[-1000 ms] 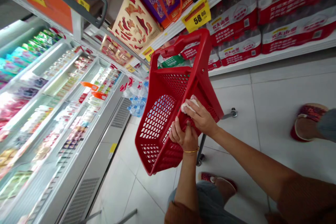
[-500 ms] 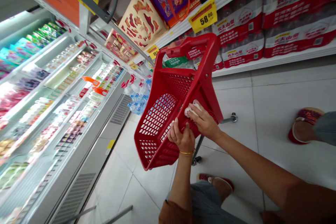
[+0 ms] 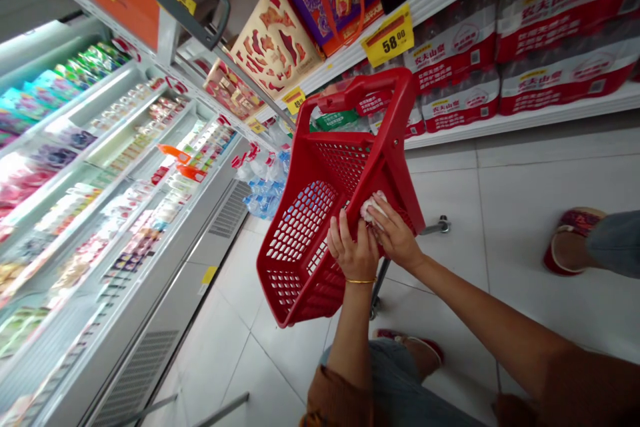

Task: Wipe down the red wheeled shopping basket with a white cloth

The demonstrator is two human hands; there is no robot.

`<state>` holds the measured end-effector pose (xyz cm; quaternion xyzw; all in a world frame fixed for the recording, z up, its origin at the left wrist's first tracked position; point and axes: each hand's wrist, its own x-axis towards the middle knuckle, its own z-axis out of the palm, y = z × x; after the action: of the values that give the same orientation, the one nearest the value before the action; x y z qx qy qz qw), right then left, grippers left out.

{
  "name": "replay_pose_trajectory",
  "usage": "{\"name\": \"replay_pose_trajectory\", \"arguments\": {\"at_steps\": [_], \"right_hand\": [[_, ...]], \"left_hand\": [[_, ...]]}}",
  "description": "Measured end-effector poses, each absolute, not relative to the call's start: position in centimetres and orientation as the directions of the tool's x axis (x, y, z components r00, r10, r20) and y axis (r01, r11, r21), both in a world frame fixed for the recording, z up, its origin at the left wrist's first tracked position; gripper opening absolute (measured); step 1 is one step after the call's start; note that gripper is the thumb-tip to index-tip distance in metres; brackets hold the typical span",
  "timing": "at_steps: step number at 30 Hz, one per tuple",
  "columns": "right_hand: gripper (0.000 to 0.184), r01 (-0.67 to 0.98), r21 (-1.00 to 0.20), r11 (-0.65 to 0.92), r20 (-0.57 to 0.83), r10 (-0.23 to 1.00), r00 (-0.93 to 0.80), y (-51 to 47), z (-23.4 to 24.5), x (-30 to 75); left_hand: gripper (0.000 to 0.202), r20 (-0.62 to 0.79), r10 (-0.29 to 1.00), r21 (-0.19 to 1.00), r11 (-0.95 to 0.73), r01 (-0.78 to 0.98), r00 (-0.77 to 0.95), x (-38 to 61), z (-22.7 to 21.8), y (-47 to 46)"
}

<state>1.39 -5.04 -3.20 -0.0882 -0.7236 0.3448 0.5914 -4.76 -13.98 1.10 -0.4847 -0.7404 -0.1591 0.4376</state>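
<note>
A red plastic mesh shopping basket [image 3: 300, 233] hangs tilted in front of me, its red handle [image 3: 365, 90] reaching up toward the shelves. My right hand [image 3: 395, 233] pinches a small white wad [image 3: 373, 208], perhaps tissue, against the basket's rim. My left hand [image 3: 353, 247], with a thin gold bangle [image 3: 360, 281] on its wrist, sits just beside the wad with its fingers spread. Its fingertips are close to the wad and the rim. What the wad is cannot be told.
A lit refrigerated display case [image 3: 125, 173] runs along the left. Shelves of red-labelled bottled water packs [image 3: 453, 60] and boxed goods [image 3: 274, 43] rise ahead. A metal cart leg [image 3: 380, 287] stands under the basket. Another person's sandalled foot [image 3: 570, 243] stands on the tiled floor [image 3: 550, 173] at right.
My left hand has risen toward the white wad, and the wad has shifted slightly right along the rim. The view has drifted a little.
</note>
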Motion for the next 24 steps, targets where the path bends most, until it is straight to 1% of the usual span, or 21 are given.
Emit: {"name": "replay_pose_trajectory", "arguments": {"at_steps": [3, 5, 10, 13, 15, 17, 21, 24], "right_hand": [[0.053, -0.267, -0.631, 0.729, 0.774, 0.568, -0.278, -5.0, -3.0, 1.6], [0.053, -0.261, -0.619, 0.741, 0.784, 0.564, -0.259, -4.9, -2.5, 1.6], [0.052, -0.242, -0.499, 0.832, 0.866, 0.469, -0.174, -3.6, 0.1, 1.1], [0.05, -0.265, -0.448, 0.854, 0.891, 0.401, -0.214, -2.3, 1.3, 0.1], [0.05, -0.294, -0.437, 0.85, 0.893, 0.372, -0.252, -1.6, 1.4, -0.4], [0.052, -0.298, -0.458, 0.838, 0.882, 0.386, -0.27, -1.4, 0.9, -0.7], [0.054, -0.251, -0.554, 0.794, 0.826, 0.486, -0.286, -1.7, -0.3, -0.7], [0.056, -0.237, -0.582, 0.777, 0.806, 0.515, -0.291, -2.0, -0.8, -0.7]], "left_hand": [[0.02, 0.814, 0.563, -0.191, 0.488, 0.852, -0.14, -4.7, 0.9, -12.8], [0.021, 0.826, 0.539, -0.157, 0.505, 0.849, -0.168, -4.6, 0.7, -12.3], [0.025, 0.811, 0.524, -0.058, 0.516, 0.855, -0.261, -4.6, 0.7, -11.6], [0.023, 0.797, 0.517, -0.006, 0.523, 0.852, -0.312, -4.8, 0.5, -11.3], [0.021, 0.794, 0.519, 0.001, 0.52, 0.854, -0.317, -4.9, 0.5, -11.2], [0.021, 0.8, 0.521, -0.016, 0.514, 0.858, -0.297, -4.9, 0.5, -11.1], [0.026, 0.812, 0.513, -0.027, 0.509, 0.86, -0.278, -4.6, 0.8, -10.9], [0.026, 0.827, 0.505, -0.056, 0.511, 0.858, -0.246, -4.4, 1.1, -10.8]]}}
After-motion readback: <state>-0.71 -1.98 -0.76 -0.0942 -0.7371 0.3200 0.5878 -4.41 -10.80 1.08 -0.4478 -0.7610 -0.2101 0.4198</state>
